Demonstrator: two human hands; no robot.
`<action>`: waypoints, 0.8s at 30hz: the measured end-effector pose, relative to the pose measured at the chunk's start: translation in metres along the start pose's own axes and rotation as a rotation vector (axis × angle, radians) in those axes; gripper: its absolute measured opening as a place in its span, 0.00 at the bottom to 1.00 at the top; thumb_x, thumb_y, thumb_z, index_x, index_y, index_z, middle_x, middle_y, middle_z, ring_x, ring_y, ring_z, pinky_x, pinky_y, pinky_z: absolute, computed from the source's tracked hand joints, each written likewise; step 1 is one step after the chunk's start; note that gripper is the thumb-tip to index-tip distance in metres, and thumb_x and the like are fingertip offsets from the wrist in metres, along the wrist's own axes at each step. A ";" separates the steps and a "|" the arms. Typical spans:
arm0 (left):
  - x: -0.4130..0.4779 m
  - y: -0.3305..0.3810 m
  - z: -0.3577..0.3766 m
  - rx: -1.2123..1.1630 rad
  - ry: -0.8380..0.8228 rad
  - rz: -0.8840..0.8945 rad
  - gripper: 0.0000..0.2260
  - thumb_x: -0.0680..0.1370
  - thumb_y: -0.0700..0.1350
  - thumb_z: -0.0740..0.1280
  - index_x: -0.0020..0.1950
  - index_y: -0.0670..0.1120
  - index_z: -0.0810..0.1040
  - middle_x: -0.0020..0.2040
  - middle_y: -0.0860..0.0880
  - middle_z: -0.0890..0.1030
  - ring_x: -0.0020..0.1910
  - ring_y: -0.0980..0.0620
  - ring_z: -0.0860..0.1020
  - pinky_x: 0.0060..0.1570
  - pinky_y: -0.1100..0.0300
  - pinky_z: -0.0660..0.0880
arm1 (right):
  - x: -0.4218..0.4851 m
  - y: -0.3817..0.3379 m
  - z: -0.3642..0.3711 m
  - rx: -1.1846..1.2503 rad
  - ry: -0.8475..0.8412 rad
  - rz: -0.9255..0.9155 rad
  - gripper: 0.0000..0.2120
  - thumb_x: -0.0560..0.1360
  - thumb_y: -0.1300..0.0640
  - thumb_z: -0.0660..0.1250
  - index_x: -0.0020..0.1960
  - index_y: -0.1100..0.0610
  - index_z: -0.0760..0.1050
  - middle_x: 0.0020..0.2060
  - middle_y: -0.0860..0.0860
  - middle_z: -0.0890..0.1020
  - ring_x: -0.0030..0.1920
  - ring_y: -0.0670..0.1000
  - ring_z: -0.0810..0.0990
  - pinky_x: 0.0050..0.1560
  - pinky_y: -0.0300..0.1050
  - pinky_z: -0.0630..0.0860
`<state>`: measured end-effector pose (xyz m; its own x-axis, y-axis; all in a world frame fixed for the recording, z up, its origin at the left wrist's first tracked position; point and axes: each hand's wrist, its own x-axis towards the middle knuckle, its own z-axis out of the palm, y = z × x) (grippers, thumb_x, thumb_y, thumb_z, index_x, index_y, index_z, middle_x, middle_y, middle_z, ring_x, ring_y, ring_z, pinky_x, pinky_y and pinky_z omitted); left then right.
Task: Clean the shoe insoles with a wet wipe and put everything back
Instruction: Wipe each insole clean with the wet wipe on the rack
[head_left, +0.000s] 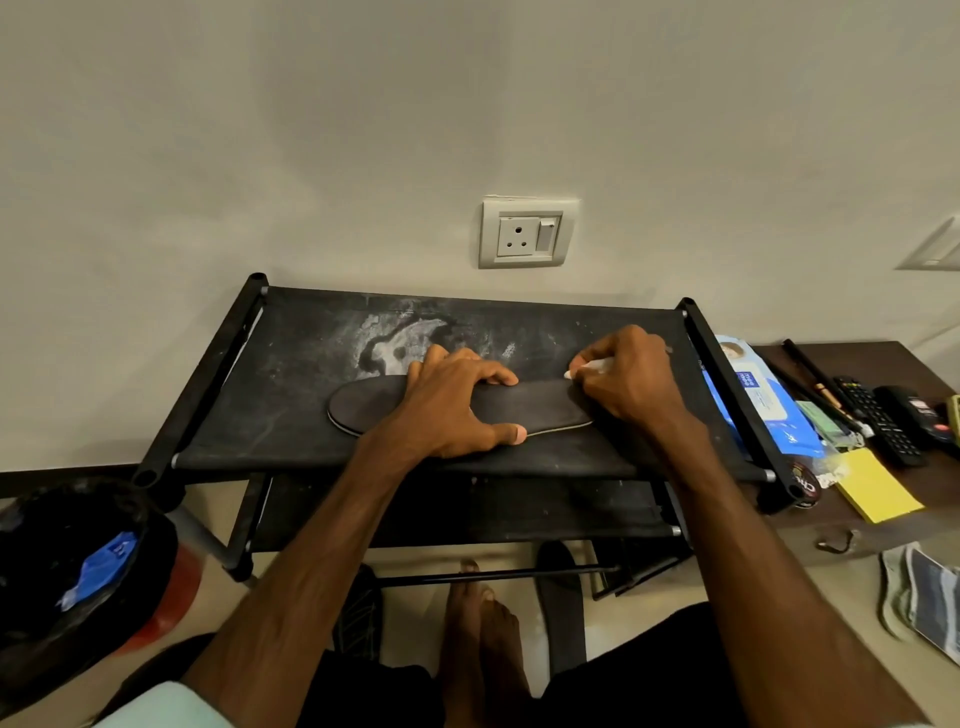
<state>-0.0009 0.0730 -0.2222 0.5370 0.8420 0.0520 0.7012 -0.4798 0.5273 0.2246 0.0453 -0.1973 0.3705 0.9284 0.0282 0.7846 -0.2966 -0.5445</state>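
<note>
Insole wiped on a black fabric shoe rack (291, 415).
The left hand (452, 410) presses the long dark flat insole (540, 408) down with spread fingers; the right hand (628, 384) grips a crumpled white wet wipe (592, 367) at the insole's right end.

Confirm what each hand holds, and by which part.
Right hand pinches a crumpled white wet wipe, mostly hidden in its fist. Left hand presses the flat black insole at mid-length.
</note>
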 end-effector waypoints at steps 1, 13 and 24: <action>0.000 0.000 0.001 -0.005 0.013 -0.001 0.28 0.67 0.66 0.75 0.65 0.62 0.76 0.59 0.57 0.74 0.61 0.52 0.65 0.59 0.54 0.59 | -0.003 0.003 -0.002 0.018 -0.001 -0.004 0.03 0.73 0.58 0.76 0.44 0.51 0.88 0.40 0.51 0.86 0.44 0.49 0.83 0.53 0.52 0.84; 0.000 0.001 0.000 0.027 0.000 0.002 0.28 0.69 0.66 0.74 0.67 0.63 0.75 0.61 0.56 0.72 0.61 0.51 0.64 0.59 0.54 0.57 | -0.014 0.006 -0.006 0.054 -0.001 -0.022 0.05 0.72 0.58 0.78 0.39 0.51 0.87 0.36 0.48 0.85 0.41 0.46 0.83 0.47 0.46 0.83; 0.000 0.002 0.001 0.025 0.004 -0.011 0.28 0.68 0.66 0.74 0.67 0.64 0.75 0.63 0.55 0.73 0.63 0.49 0.65 0.60 0.53 0.58 | -0.030 0.011 -0.026 -0.044 -0.218 -0.017 0.03 0.73 0.56 0.78 0.41 0.50 0.87 0.39 0.48 0.87 0.43 0.47 0.83 0.48 0.42 0.81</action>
<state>0.0010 0.0717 -0.2220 0.5271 0.8484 0.0495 0.7189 -0.4762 0.5064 0.2350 0.0082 -0.1824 0.2441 0.9585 -0.1476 0.8126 -0.2852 -0.5083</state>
